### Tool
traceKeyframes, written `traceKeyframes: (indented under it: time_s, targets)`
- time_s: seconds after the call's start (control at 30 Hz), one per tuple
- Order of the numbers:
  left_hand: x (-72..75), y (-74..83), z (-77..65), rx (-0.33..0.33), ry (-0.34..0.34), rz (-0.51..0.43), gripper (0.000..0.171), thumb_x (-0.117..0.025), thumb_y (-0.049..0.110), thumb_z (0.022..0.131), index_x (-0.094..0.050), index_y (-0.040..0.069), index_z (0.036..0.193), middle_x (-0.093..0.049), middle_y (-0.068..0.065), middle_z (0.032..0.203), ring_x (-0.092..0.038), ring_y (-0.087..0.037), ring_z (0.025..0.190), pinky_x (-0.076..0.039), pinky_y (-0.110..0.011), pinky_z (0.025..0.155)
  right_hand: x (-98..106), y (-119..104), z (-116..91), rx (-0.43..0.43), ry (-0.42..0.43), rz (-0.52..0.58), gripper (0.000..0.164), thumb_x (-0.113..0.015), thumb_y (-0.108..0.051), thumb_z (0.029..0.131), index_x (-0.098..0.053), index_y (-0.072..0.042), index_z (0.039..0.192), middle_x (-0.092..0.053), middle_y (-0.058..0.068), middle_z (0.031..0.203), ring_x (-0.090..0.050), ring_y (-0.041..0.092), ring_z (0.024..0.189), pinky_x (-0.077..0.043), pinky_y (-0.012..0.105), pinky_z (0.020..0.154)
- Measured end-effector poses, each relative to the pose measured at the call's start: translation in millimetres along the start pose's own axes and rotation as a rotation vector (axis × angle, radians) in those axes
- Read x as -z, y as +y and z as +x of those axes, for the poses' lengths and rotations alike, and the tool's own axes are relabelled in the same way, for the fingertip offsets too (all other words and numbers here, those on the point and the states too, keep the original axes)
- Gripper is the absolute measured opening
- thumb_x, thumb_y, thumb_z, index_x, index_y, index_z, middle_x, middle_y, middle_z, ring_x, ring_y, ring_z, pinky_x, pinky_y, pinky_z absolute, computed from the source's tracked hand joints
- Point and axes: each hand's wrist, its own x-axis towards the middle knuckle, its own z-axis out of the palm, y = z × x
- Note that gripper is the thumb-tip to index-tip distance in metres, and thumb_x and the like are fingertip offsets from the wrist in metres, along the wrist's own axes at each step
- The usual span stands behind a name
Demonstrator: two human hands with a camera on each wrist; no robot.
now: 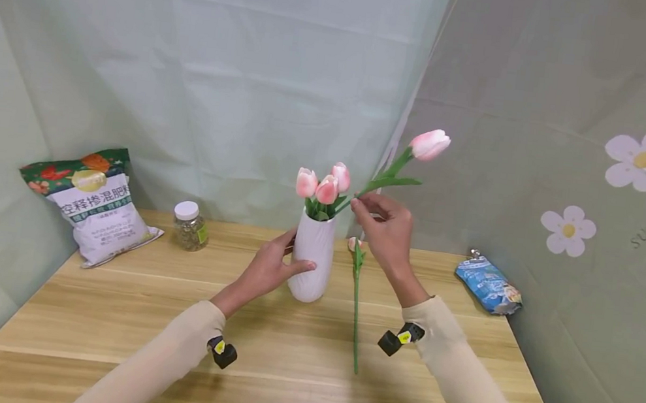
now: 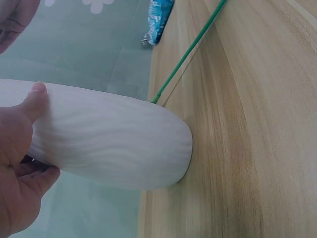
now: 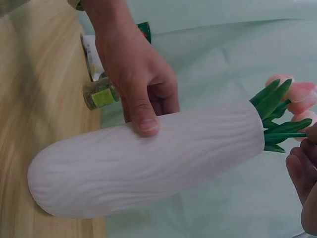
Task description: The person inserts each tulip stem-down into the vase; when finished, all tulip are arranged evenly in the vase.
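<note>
A white ribbed vase (image 1: pixel 312 256) stands on the table with three pink tulips (image 1: pixel 327 189) in its mouth. My left hand (image 1: pixel 269 265) holds the vase from its left side, thumb across the front and fingers behind. With thumb and fingertips my right hand (image 1: pixel 385 228) pinches the green stem of another pink tulip (image 1: pixel 431 144), just above and right of the vase's rim. This tulip leans up to the right, and its lower stem reaches into the vase mouth in the right wrist view. One more tulip (image 1: pixel 357 290) lies on the table, right of the vase.
A white and green printed bag (image 1: pixel 99 214) and a lidded jar (image 1: pixel 191 227) stand at the back left of the wooden table (image 1: pixel 257 378). A blue packet (image 1: pixel 488 283) with a clip lies at the back right. Fabric curtains (image 1: pixel 223 86) hang behind the table.
</note>
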Motion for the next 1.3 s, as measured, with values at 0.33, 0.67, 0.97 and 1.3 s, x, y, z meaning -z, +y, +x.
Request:
traceKeyframes:
  time_s: [0.33,0.67,0.97,1.3]
  targets:
    - [0.7,0.7,-0.6,-0.003,-0.001,-0.003,0.083,-0.081,0.037,0.088,-0.041,0.001,0.152,-0.055,-0.019,0.147,-0.055,-0.033,0.135,-0.049,-0.046,0.111,-4,6,-7,-0.033,-0.115,-0.123,0.017,-0.077,-0.020,0.093,-0.079,-0.006,0.103,-0.078,0.008,0.096,-0.073,0.020,0.089,-0.063,0.035,0.076]
    - [-0.2,-0.2,0.1,-0.013,0.005,0.004,0.084,-0.080,0.038,0.089,-0.041,0.001,0.152,-0.055,-0.019,0.147,-0.055,-0.033,0.135,-0.050,-0.046,0.110,1,-4,-5,0.008,0.001,0.011,0.021,-0.078,-0.020,0.092,-0.076,-0.001,0.102,-0.075,0.014,0.096,-0.071,0.018,0.081,-0.058,0.020,0.066]
    - [-0.1,0.7,0.0,-0.008,0.008,0.015,0.084,-0.080,0.039,0.088,-0.041,0.002,0.152,-0.055,-0.018,0.147,-0.055,-0.033,0.134,-0.050,-0.046,0.110,-3,-4,-3,0.030,0.038,0.043,0.019,-0.080,-0.017,0.091,-0.077,0.001,0.099,-0.075,0.017,0.090,-0.069,0.011,0.069,-0.058,0.020,0.058]
    - [0.1,-0.8,-0.2,-0.018,0.005,0.002,0.084,-0.080,0.039,0.089,-0.041,0.001,0.153,-0.055,-0.018,0.146,-0.055,-0.031,0.135,-0.050,-0.044,0.110,-11,7,-10,0.024,-0.045,-0.064,0.018,-0.081,-0.022,0.090,-0.081,-0.004,0.092,-0.078,0.009,0.087,-0.073,0.023,0.071,-0.061,0.025,0.065]
